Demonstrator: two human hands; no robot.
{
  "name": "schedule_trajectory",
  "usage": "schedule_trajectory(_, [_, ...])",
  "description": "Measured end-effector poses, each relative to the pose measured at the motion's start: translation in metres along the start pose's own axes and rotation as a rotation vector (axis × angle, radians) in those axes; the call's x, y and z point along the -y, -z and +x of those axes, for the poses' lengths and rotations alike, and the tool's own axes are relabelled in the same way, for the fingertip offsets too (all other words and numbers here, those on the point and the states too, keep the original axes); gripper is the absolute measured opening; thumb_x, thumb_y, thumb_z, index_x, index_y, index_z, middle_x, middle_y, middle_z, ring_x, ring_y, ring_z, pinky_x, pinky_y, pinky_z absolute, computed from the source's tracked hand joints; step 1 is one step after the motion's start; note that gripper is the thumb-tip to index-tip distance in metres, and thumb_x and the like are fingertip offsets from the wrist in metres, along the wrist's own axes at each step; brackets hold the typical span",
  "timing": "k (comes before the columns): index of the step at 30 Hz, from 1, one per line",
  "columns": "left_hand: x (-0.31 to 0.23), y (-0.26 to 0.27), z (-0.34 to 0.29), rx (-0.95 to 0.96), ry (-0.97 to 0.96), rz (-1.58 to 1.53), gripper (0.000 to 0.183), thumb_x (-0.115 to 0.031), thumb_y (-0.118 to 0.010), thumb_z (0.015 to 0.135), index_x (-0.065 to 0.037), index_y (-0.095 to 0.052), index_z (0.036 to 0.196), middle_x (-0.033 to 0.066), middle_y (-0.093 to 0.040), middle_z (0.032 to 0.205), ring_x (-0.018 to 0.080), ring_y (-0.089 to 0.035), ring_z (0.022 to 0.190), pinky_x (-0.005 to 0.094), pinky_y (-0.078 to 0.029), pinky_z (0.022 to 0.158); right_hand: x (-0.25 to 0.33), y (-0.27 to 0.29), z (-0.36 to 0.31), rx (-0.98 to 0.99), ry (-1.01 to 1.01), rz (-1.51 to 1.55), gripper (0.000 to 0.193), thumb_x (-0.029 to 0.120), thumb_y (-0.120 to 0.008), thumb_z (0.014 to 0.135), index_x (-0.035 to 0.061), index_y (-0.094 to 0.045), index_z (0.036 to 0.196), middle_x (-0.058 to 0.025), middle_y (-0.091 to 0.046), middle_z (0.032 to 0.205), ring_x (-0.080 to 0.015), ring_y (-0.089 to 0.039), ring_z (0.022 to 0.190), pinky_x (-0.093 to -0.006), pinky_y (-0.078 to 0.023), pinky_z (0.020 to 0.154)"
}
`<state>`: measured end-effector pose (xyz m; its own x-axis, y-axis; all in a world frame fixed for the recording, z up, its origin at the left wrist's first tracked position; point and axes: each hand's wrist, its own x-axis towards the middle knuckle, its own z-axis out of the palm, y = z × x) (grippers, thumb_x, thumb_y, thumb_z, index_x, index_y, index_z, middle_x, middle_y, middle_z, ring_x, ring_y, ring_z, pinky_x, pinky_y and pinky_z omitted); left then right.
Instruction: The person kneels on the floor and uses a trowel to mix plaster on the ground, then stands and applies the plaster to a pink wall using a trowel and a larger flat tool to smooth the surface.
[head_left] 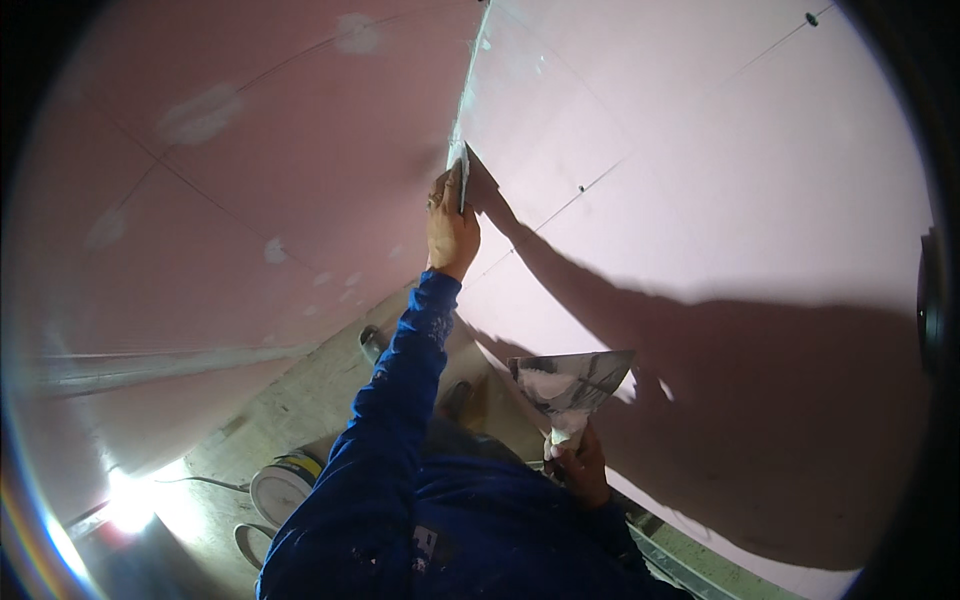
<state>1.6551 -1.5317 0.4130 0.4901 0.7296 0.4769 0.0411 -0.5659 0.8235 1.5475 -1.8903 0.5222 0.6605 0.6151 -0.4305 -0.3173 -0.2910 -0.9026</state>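
My left hand (451,228) is raised high and grips a narrow putty knife (461,175), whose blade presses into the corner seam (470,95) between two pink drywall boards. White filler runs along that seam above the blade. Lower down, near my chest, my right hand (578,465) holds the handle of a wide trowel (572,380); its flat blade is smeared with white filler and sits close to the right wall. Both arms wear blue sleeves.
The left pink wall (250,150) has several white filler patches. Down on the grey floor (300,405) stand a white bucket (283,485) and a round lid beside it. A bright lamp (128,500) glares at lower left. My arm's shadow darkens the right wall (760,400).
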Motion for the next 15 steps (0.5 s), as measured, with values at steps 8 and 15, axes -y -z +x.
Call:
schedule_trajectory(8, [0.010,0.001,-0.028,-0.070,0.066,0.108,0.062,0.005,-0.048,0.083,0.001,-0.038,0.144,0.0258,-0.046,0.136,0.0439,-0.045,0.125,0.0482,-0.040,0.107,-0.001,-0.002,0.005,0.009,-0.006,-0.026,0.034,0.013,-0.063,0.088,0.0016,-0.050,0.117,-0.0064,-0.060,0.085,-0.0131,-0.059,0.067,-0.0282,-0.048,0.059])
schedule_trajectory(15, [0.023,-0.026,-0.012,-0.073,0.033,0.134,0.063,0.003,-0.049,0.087,0.005,-0.029,0.147,0.0299,-0.041,0.137,0.0453,-0.040,0.127,0.0507,-0.035,0.108,-0.006,0.002,0.004,-0.007,-0.052,-0.049,0.037,0.013,-0.065,0.086,0.0017,-0.049,0.118,-0.0071,-0.061,0.086,-0.0135,-0.060,0.068,-0.0290,-0.050,0.061])
